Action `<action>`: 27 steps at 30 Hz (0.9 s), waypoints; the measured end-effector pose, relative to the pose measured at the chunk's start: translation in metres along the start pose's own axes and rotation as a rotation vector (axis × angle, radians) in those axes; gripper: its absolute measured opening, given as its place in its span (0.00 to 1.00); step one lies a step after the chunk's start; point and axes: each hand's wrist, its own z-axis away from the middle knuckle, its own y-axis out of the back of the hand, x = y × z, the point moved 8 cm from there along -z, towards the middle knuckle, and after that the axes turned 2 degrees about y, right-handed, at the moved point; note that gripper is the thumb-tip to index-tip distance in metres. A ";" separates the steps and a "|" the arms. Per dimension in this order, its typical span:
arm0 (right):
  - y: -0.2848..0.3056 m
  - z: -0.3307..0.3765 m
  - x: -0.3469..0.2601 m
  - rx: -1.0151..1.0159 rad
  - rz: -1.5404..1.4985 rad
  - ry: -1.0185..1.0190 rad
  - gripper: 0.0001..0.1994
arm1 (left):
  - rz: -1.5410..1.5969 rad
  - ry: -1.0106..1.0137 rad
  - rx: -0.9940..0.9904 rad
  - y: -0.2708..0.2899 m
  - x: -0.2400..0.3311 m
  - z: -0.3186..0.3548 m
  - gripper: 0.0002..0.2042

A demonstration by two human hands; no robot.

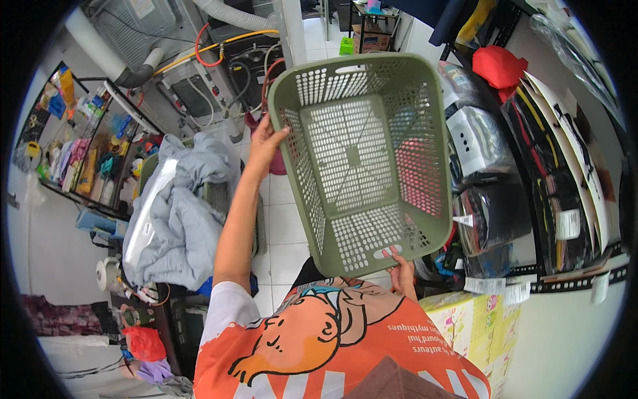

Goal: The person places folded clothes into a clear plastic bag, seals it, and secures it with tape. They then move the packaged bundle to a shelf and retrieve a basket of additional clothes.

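hidden: right hand (401, 271) mostly behind near rim, only fingertips show through handle slot; stuff behind green perforated plastic laundry basket (362, 159) seen only through holes.
basket: held in air, tipped so open mouth faces camera, empty; long axis runs near-to-far, slightly tilted.
left hand (266, 143): grasps left rim, thumb over edge.
right hand: gripping near short end at handle.
surroundings: grey bedding pile (176, 219) left, white tile floor (286, 226) below, bagged items on shelf (492, 219) right.
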 end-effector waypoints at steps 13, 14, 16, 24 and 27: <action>-0.108 -0.235 -0.059 0.143 0.061 0.058 0.05 | -0.182 0.154 -0.337 -0.080 -0.212 -0.110 0.46; -0.121 -0.255 -0.066 0.143 0.066 0.056 0.05 | -0.248 0.107 -0.311 -0.085 -0.209 -0.120 0.49; -0.143 -0.304 -0.085 0.174 0.083 0.067 0.04 | -0.214 0.143 -0.328 -0.094 -0.207 -0.151 0.50; -0.230 -0.522 -0.163 0.125 -0.113 0.122 0.23 | -0.476 -0.007 -0.247 -0.093 -0.198 -0.266 0.39; -0.263 -0.624 -0.204 0.112 -0.127 0.121 0.24 | -0.431 0.129 -0.145 -0.075 -0.221 -0.281 0.29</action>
